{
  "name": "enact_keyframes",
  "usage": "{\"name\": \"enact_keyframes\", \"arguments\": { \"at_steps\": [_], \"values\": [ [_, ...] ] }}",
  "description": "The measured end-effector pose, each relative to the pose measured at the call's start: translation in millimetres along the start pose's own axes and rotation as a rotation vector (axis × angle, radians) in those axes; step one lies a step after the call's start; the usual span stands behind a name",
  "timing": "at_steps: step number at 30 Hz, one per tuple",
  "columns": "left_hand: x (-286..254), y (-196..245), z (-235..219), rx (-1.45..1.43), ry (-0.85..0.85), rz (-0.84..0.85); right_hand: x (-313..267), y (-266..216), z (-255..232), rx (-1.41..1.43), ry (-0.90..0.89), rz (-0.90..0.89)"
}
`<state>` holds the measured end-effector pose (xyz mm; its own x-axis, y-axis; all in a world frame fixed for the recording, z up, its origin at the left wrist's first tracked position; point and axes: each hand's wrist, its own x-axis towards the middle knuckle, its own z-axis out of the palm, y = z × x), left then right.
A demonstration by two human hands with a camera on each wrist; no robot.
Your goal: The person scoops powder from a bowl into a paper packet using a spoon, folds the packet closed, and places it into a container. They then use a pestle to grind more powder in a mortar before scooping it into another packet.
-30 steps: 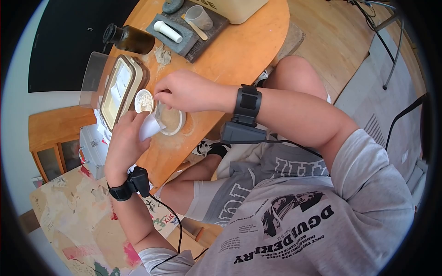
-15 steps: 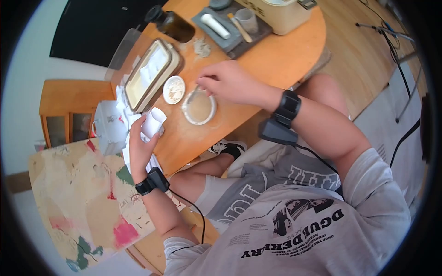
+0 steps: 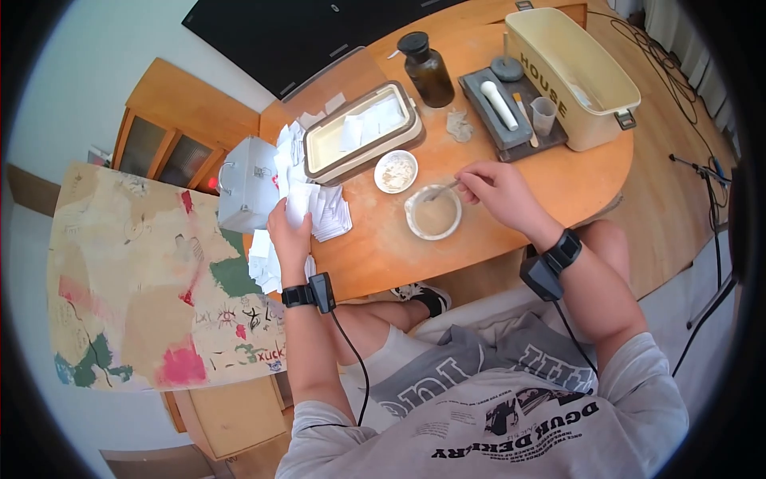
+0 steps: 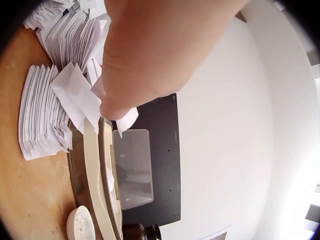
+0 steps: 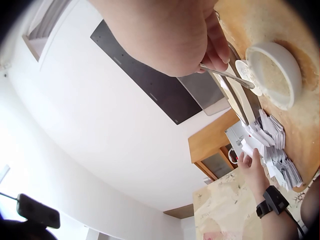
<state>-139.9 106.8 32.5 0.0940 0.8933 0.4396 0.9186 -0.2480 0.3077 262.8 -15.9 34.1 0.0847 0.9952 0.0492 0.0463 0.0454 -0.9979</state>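
Observation:
My left hand (image 3: 291, 235) holds a white paper packet (image 3: 298, 203) between thumb and fingers, over piles of folded white paper packets (image 3: 331, 214) at the table's left side. In my right hand (image 3: 501, 195), the fingertips pinch the handle of a slim metal spoon (image 5: 227, 75). The spoon's far end reaches over the rim of a white bowl (image 3: 456, 229), which contains beige powder (image 3: 436, 217). Just beyond the bowl lies a small white dish (image 3: 396, 172) with pale powder on it.
A cream lidded box (image 3: 319, 169) with papers inside stands behind the packets, beside a silver case (image 3: 249, 185). Farther back are a dark brown bottle (image 3: 427, 72), a crumpled scrap (image 3: 459, 126), a dark tray (image 3: 542, 142) with a white pestle (image 3: 499, 106), and a cream bin (image 3: 598, 120).
My left hand has carried the white paper packet away from the bowl, leftward to the packet piles. My right hand stays by the bowl with the spoon. The head view has turned.

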Motion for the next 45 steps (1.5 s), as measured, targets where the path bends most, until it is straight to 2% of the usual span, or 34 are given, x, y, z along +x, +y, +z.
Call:
{"name": "enact_keyframes", "arguments": {
  "at_steps": [4, 5, 6, 8, 9, 11, 12, 14, 15, 17, 18, 20, 24, 26, 29, 30, 35, 36, 38, 40, 42, 45],
  "values": [
    [6.0, -7.2, 11.2, 0.113, 0.006, 0.020, -1.0, -2.6, -0.8, -0.056, -0.016, -0.020],
    [10.1, -3.9, 16.2, 0.126, 0.114, 0.089, -2.7, -3.2, -0.3, -0.050, -0.017, -0.011],
    [17.7, -0.3, 22.6, 0.123, 0.116, 0.100, -3.7, -3.3, -0.5, -0.043, -0.015, 0.001],
    [35.6, 29.8, 28.3, 0.043, 0.129, 0.147, -5.6, -7.4, -0.6, -0.038, -0.018, 0.002],
    [46.3, 46.2, 34.5, 0.008, 0.116, 0.235, -6.2, -8.7, 0.7, -0.035, -0.033, 0.003],
    [75.1, 63.8, 56.6, -0.064, 0.005, 0.265, -6.0, -6.4, 2.6, -0.028, -0.037, -0.002],
    [89.3, 72.0, 66.4, -0.068, 0.006, 0.267, -5.6, -5.6, 1.8, -0.021, -0.039, -0.008],
    [116.5, 85.8, 86.3, 0.017, -0.172, 0.066, -4.6, -6.5, -0.1, -0.008, -0.028, 0.001],
    [126.9, 89.1, 93.5, 0.011, -0.171, 0.076, -3.9, -7.5, -1.3, 0.009, -0.023, 0.008],
    [146.6, 85.3, 109.2, 0.055, -0.453, -0.116, -4.0, -9.7, -4.6, 0.003, -0.006, 0.014],
    [154.6, 84.8, 114.6, 0.053, -0.457, -0.106, -3.7, -11.0, -6.5, -0.002, -0.002, 0.024],
    [163.0, 90.0, 118.9, 0.045, -0.574, -0.199, -3.5, -14.8, -8.6, 0.002, 0.004, 0.023],
    [167.8, 98.4, 119.5, -0.004, -0.643, -0.208, -4.6, -15.9, -9.0, 0.009, 0.005, 0.002],
    [165.5, 101.5, 121.0, 0.022, -0.624, -0.197, -5.7, -15.9, -9.9, 0.004, 0.008, 0.001],
    [168.9, 81.2, 138.0, -0.081, -0.493, -0.176, -6.1, -20.0, -12.7, -0.009, -0.003, 0.011],
    [169.7, 75.7, 140.0, -0.081, -0.496, -0.172, -6.2, -21.0, -13.6, -0.017, -0.021, 0.027],
    [153.2, 90.8, 103.9, -0.167, -0.273, 0.084, -3.7, -15.3, -14.3, -0.055, -0.024, 0.003],
    [147.3, 96.4, 94.2, -0.164, -0.278, 0.087, -3.2, -14.5, -14.6, -0.062, -0.029, 0.007],
    [131.9, 106.9, 77.3, -0.263, -0.183, 0.229, -3.4, -13.8, -14.8, -0.058, -0.014, -0.006],
    [110.9, 119.3, 59.9, -0.265, -0.185, 0.294, -2.6, -10.4, -14.3, -0.058, 0.001, -0.014],
    [87.2, 132.4, 43.0, -0.271, -0.194, 0.356, -1.3, -3.3, -12.5, -0.051, 0.073, -0.098],
    [50.7, 146.9, 21.9, -0.307, -0.352, 0.343, -1.5, -5.9, -13.7, -0.003, 0.048, -0.040]
  ]
}}
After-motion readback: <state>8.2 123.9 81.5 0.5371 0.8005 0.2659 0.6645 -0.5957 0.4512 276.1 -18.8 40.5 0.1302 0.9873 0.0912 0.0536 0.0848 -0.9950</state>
